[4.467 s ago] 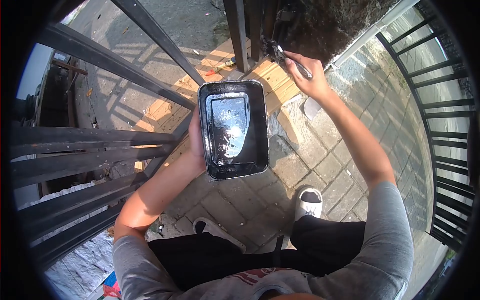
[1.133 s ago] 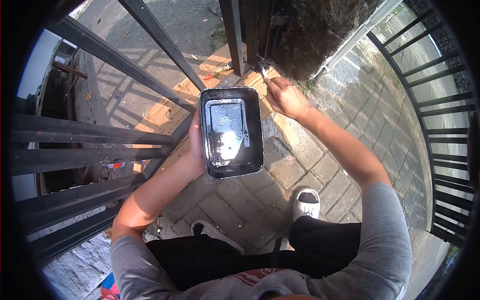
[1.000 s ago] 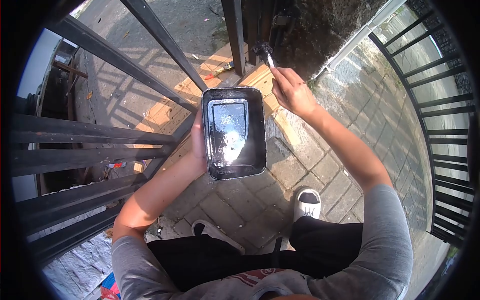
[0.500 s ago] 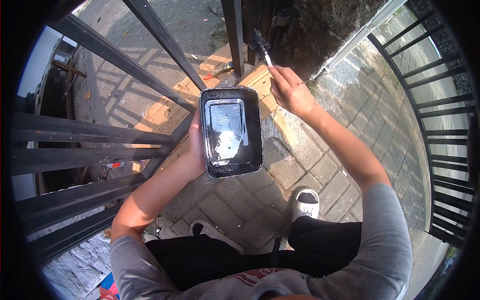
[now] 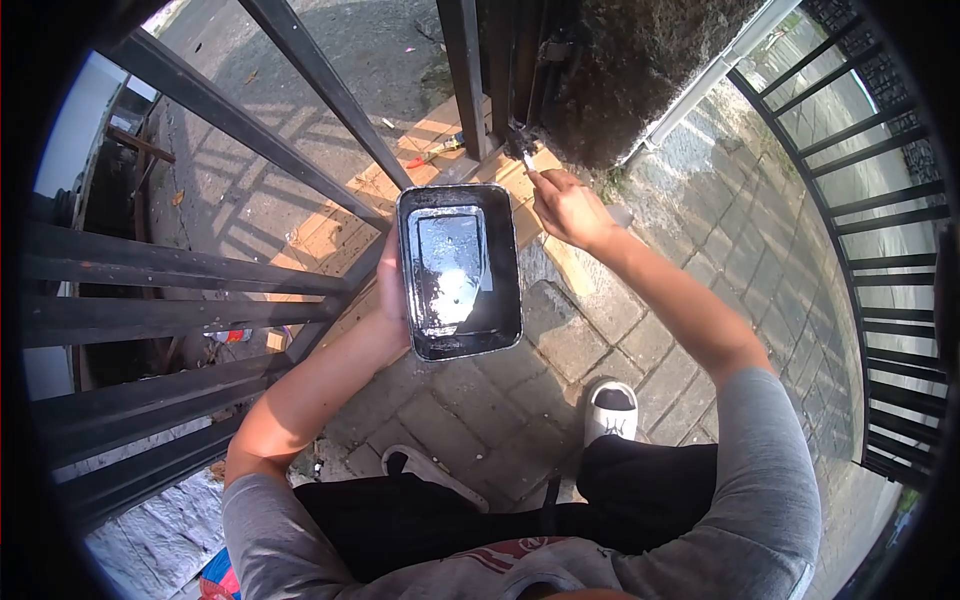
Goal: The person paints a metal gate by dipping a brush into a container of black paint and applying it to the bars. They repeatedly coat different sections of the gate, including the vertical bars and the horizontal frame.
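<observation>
Black rectangular tray (image 5: pixel 459 270), gripped by left hand (image 5: pixel 392 280); right hand (image 5: pixel 573 210) pinches dark-bristled brush (image 5: pixel 527 155), far right.

Metal bars (image 5: pixel 190 263) block L side — room R of tray (image 5: pixel 504 265).

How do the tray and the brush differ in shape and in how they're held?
The tray is a broad, hollow rectangle, whereas the brush is slim. The left hand holds the tray at its side; the right hand's fingers pinch the brush's pale handle. Dark colour shows on both.
</observation>
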{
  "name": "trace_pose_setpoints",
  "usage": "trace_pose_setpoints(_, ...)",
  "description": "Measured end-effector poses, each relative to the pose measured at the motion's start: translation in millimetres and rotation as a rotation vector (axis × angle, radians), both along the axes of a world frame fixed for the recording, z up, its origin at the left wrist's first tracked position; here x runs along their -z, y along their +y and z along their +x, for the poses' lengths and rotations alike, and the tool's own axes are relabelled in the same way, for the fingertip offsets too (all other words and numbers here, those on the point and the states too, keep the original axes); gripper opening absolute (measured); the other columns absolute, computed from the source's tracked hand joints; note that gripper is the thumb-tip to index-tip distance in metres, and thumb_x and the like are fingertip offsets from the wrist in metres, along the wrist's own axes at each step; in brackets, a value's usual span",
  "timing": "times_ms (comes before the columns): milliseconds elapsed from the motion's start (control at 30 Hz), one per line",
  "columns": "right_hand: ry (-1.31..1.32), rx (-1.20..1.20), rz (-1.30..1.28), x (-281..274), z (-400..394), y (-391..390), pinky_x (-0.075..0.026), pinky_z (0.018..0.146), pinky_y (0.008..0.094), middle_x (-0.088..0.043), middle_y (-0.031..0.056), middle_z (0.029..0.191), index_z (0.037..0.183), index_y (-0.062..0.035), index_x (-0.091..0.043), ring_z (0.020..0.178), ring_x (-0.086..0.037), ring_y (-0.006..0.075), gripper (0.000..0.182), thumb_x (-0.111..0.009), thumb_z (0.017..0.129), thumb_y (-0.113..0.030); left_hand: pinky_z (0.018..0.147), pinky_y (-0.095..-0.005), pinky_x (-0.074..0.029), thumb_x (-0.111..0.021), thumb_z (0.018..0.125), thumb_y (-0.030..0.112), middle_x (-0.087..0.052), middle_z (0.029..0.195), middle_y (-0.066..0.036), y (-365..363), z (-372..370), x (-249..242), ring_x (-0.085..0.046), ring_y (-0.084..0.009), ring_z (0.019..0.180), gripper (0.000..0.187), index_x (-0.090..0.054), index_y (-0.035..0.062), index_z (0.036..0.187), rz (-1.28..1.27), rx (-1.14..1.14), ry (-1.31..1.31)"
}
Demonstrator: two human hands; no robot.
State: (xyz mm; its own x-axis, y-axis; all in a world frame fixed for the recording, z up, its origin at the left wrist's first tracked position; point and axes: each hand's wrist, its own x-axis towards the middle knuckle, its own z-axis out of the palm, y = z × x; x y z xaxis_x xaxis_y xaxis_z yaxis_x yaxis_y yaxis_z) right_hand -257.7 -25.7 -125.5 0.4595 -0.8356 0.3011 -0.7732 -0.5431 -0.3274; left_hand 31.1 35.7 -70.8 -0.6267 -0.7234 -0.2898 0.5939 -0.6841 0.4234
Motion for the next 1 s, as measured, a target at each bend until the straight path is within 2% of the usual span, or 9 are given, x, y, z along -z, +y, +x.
trace_pose_setpoints(67,-0.080,-0.010,-0.141,10.0,-5.4,4.8,-0.058,0.086,0.0441,-0.067,0.0211,0.112,0.131,0.0038,-0.060,0.101,-0.068,0.0390,0.041,-0.068,0.092,-0.006,0.110,-0.0545,-0.051,-0.035,0.099,0.070,-0.056,0.146,-0.023,2.3,-3.4,-3.0,-0.061,-0.0371,0.130,0.087,-0.044,0.0030,0.153,-0.075,0.008,0.017)
trace_pose_setpoints(167,-0.223,-0.067,-0.420,-20.8,-2.1,-7.4,-0.057,0.087,0.0439,-0.065,0.0212,0.116,0.136,0.0058,-0.055,0.102,-0.067,0.0381,0.050,-0.070,0.089,-0.005,0.110,-0.0543,-0.051,-0.038,0.096,0.071,-0.055,0.147,-0.023,0.3,-1.6,-5.7,-0.060,-0.0368,0.131,0.090,-0.042,0.0033,0.154,-0.053,0.008,-0.062)
trace_pose_setpoints(400,-0.402,-0.024,-0.609,-60.8,7.6,-16.6,-0.058,0.086,0.0429,-0.065,0.0243,0.118,0.133,0.0074,-0.059,0.101,-0.068,0.0387,0.049,-0.071,0.086,0.006,0.112,-0.0542,-0.050,-0.050,0.083,0.085,-0.053,0.149,-0.021,3.0,-1.9,-10.0,-0.059,-0.0360,0.132,0.108,-0.039,0.0061,0.157,-0.077,-0.001,-0.141)
trace_pose_setpoints(500,-0.446,0.016,-0.610,-77.0,9.7,-21.2,-0.058,0.086,0.0422,-0.065,0.0238,0.118,0.136,0.0077,-0.057,0.101,-0.068,0.0382,0.052,-0.070,0.086,0.006,0.112,-0.0541,-0.050,-0.056,0.079,0.088,-0.052,0.151,-0.020,2.1,0.7,-8.0,-0.059,-0.0356,0.133,0.114,-0.037,0.0067,0.158,-0.088,0.015,-0.128)
trace_pose_setpoints(633,-0.255,-0.061,-0.509,-59.8,1.8,-24.9,-0.058,0.088,0.0412,-0.067,0.0224,0.117,0.137,0.0058,-0.058,0.101,-0.069,0.0372,0.052,-0.070,0.087,0.006,0.111,-0.0537,-0.051,-0.059,0.078,0.088,-0.051,0.151,-0.020,2.0,-1.9,-15.7,-0.059,-0.0353,0.133,0.116,-0.037,0.0069,0.158,-0.074,0.015,-0.143)
trace_pose_setpoints(733,-0.143,-0.070,-0.320,-36.2,-3.9,-13.9,-0.058,0.088,0.0430,-0.067,0.0226,0.118,0.136,0.0051,-0.058,0.105,-0.068,0.0377,0.047,-0.070,0.091,-0.003,0.110,-0.0535,-0.051,-0.052,0.083,0.085,-0.054,0.149,-0.020,1.3,-2.2,-13.7,-0.060,-0.0354,0.131,0.109,-0.039,0.0057,0.156,-0.094,0.005,-0.151)
trace_pose_setpoints(867,0.068,-0.023,0.020,-25.2,-10.9,-15.3,-0.059,0.081,0.0464,-0.069,0.0208,0.102,0.138,0.0042,-0.054,0.091,-0.070,0.0384,0.050,-0.067,0.094,-0.015,0.110,-0.0538,-0.051,-0.050,0.087,0.082,-0.054,0.149,-0.020,-1.9,-0.4,-4.9,-0.060,-0.0352,0.131,0.104,-0.040,0.0049,0.156,-0.039,0.027,-0.121)
trace_pose_setpoints(900,-0.052,-0.079,-0.106,-29.2,-8.6,-19.6,-0.059,0.074,0.0464,-0.070,0.0202,0.089,0.132,0.0049,-0.058,0.080,-0.071,0.0392,0.044,-0.068,0.092,-0.011,0.110,-0.0540,-0.051,-0.049,0.087,0.081,-0.054,0.148,-0.021,-1.6,-0.6,-4.4,-0.060,-0.0354,0.131,0.103,-0.041,0.0049,0.156,-0.046,0.017,-0.126)
trace_pose_setpoints(1000,-0.316,-0.087,-0.316,-73.3,5.5,-17.1,-0.059,0.068,0.0442,-0.069,0.0190,0.081,0.125,0.0059,-0.062,0.072,-0.071,0.0365,0.037,-0.068,0.090,-0.005,0.110,-0.0545,-0.051,-0.046,0.090,0.080,-0.055,0.148,-0.021,2.2,-0.4,-3.3,-0.061,-0.0361,0.131,0.099,-0.041,0.0047,0.155,-0.049,-0.005,-0.111)
